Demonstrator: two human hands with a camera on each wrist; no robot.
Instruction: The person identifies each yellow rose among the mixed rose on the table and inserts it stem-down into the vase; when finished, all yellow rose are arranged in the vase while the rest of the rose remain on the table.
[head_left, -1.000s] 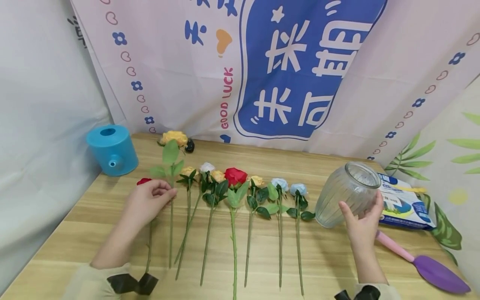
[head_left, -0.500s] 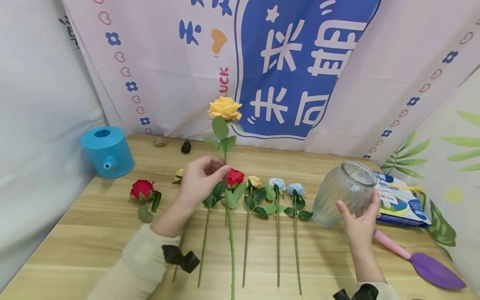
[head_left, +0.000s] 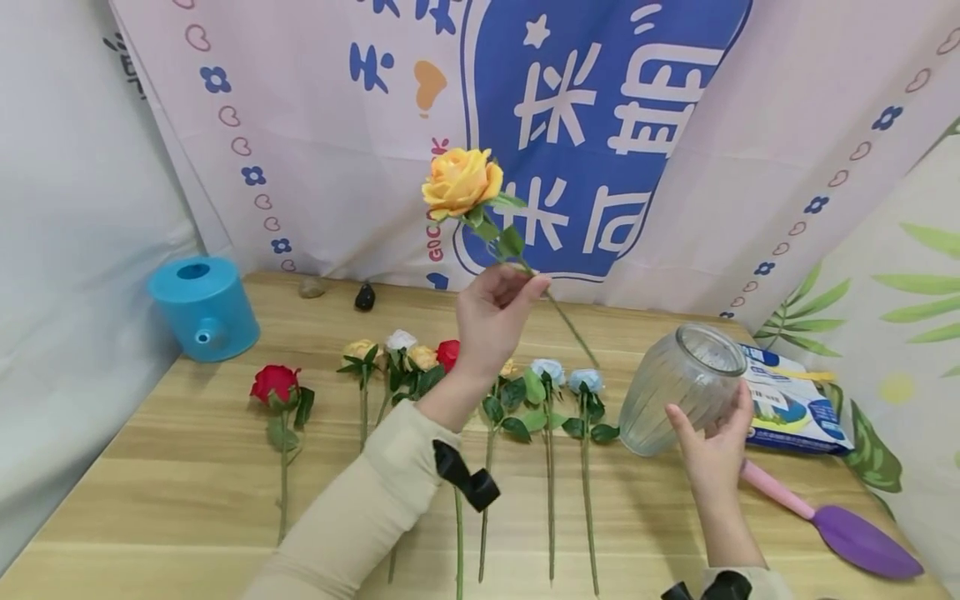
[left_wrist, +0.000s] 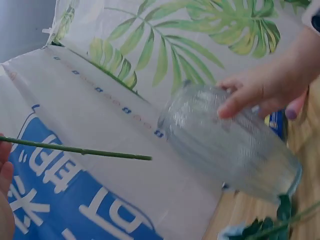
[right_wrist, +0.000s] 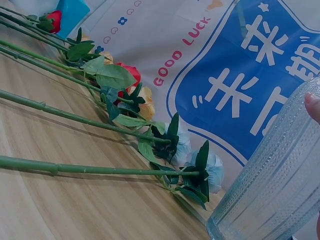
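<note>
In the head view my left hand pinches the green stem of a large yellow rose, raised above the table. Its bloom leans to the upper left and the stem's lower end slants down toward the glass vase. My right hand grips the ribbed clear glass vase from its right side, and the vase tilts with its mouth up and to the right. Its base is near the light blue rose at the end of the row. The left wrist view shows the thumb of my right hand across the glass.
Several roses lie side by side, including a red rose at the left. A blue watering can stands at the back left, with a black stone nearby. Right of the vase are a blue-and-white packet and a purple trowel.
My left hand has lifted the yellow rose from the left of the row and carried it rightward and up, its bloom now leaning left. My right hand still holds the tilted vase.
</note>
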